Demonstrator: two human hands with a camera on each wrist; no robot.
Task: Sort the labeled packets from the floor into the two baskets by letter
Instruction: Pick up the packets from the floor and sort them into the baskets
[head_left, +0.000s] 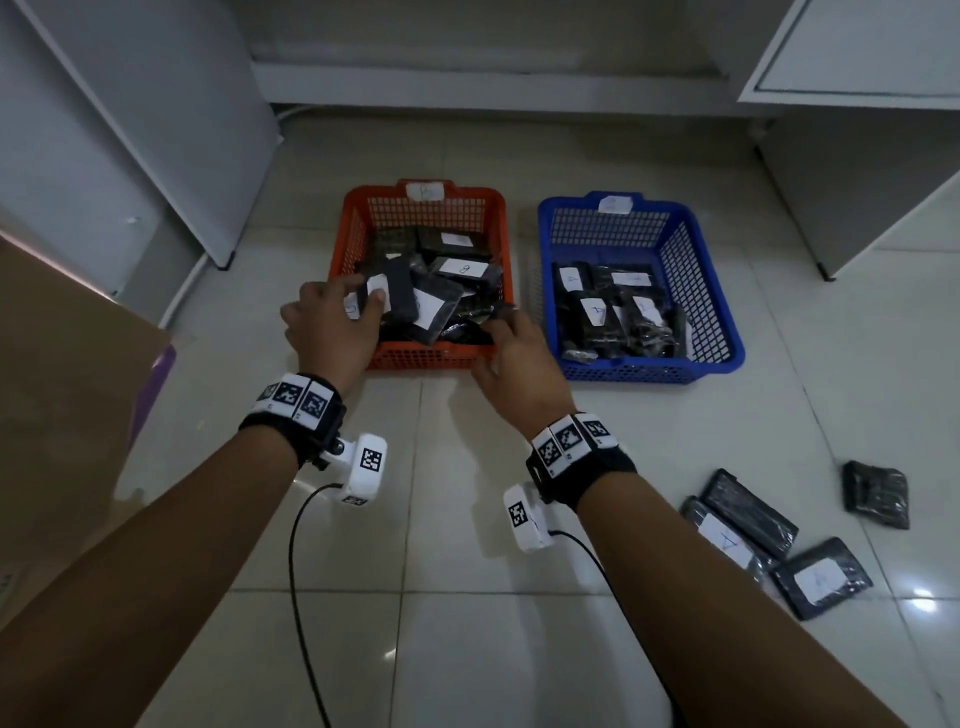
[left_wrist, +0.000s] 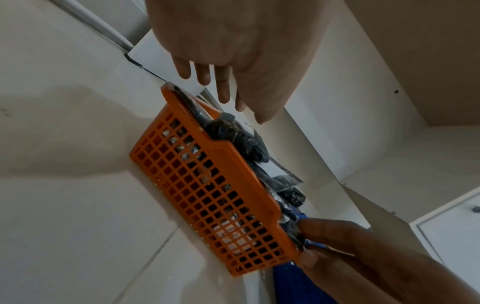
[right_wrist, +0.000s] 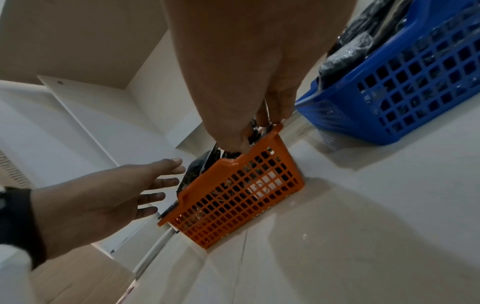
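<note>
The orange basket (head_left: 426, 358) (left_wrist: 207, 195) (right_wrist: 233, 195), tagged B, holds several black packets with white labels. To its right, the blue basket (head_left: 649, 371) (right_wrist: 415, 92) holds packets marked A. My left hand (head_left: 366, 293) (left_wrist: 221, 86) (right_wrist: 155, 185) hovers over the orange basket's near left corner with straight, spread fingers and holds nothing. At the near right corner, my right hand (head_left: 498, 322) (right_wrist: 259, 129) (left_wrist: 306, 236) pinches a black packet (right_wrist: 255, 128) lying at the rim. Several more packets (head_left: 748, 512) lie on the floor at the lower right, two showing an A label (head_left: 821, 577).
A brown cardboard box (head_left: 62, 389) stands at the left. A white cabinet (head_left: 130, 130) rises behind it, and another cabinet (head_left: 857, 156) stands at the back right. Tiled floor (head_left: 467, 597) lies in front of the baskets. Cables hang from both wrist cameras.
</note>
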